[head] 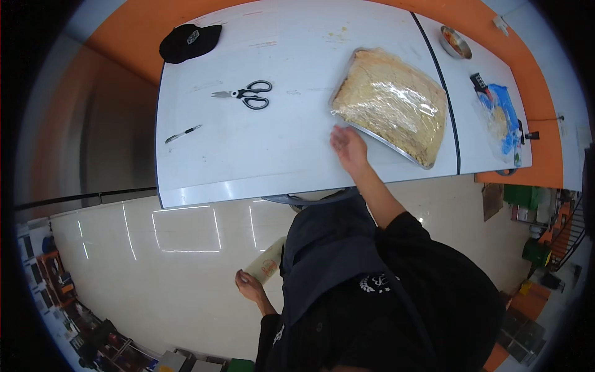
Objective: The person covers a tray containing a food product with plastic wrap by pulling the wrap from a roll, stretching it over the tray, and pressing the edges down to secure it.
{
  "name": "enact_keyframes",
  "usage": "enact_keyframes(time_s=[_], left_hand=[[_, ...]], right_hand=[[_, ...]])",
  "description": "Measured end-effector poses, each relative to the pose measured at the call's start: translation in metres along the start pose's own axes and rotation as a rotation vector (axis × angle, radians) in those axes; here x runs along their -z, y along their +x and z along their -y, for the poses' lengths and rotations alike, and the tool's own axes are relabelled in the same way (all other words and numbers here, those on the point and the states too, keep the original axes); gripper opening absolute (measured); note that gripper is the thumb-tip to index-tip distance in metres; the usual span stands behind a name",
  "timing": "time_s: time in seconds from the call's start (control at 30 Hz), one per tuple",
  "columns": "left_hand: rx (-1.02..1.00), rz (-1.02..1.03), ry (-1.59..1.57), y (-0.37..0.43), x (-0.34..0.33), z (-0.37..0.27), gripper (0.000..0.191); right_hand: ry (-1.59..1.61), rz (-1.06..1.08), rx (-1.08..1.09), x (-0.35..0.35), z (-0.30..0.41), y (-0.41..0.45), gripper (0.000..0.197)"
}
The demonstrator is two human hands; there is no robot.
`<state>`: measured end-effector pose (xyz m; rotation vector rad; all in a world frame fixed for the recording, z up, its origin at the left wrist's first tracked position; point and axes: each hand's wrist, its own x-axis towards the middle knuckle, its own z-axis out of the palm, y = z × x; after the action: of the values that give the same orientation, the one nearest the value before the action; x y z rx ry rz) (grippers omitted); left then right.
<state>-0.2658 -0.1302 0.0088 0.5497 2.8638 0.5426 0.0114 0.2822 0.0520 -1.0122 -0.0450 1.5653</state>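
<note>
My right hand (349,146) is held over the white worktable (288,149), its fingers slightly blurred and loosely spread, with nothing seen in it. Just beyond its fingertips is the near left corner of a metal tray (386,142). A large heap of pale yellow, crumbly food (395,100) fills the tray under shiny clear plastic film. Down by my left side, below table height, my left hand (251,286) grips a pale cream packet or roll (266,266) with orange printing. The far end of that packet goes out of sight behind my dark apron (332,260).
Kitchen scissors (246,94) and a pen (183,134) lie on the table's left half, with a black cap (190,43) at the back corner. Past a dark seam are a steel bowl (455,42) and blue plastic packaging (504,116). Beneath the table's front edge sits a grey-rimmed container (311,199).
</note>
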Motion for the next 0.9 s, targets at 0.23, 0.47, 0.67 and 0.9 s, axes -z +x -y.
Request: enact_keyframes(time_s=[0.23,0.47,0.67,0.9], left_hand=[[-0.054,0.009,-0.035,0.016,0.014,-0.008,0.033],[-0.013,-0.064,-0.136,-0.008,0.036,0.006,0.036],[-0.029,-0.073,-0.027,-0.042,0.057,-0.015,0.034],[-0.071,-0.107,-0.062,-0.102,0.070,-0.055,0.034]], right_hand=[[0.216,-0.235,0.080,-0.014,0.012,0.016,0.016],[-0.029,-0.096,0.228,-0.002,0.007,0.019,0.015],[0.022,-0.014,0.211,0.016,0.016,0.014,0.012],[-0.247,0.176,0.050,0.081,0.044,-0.044,0.014]])
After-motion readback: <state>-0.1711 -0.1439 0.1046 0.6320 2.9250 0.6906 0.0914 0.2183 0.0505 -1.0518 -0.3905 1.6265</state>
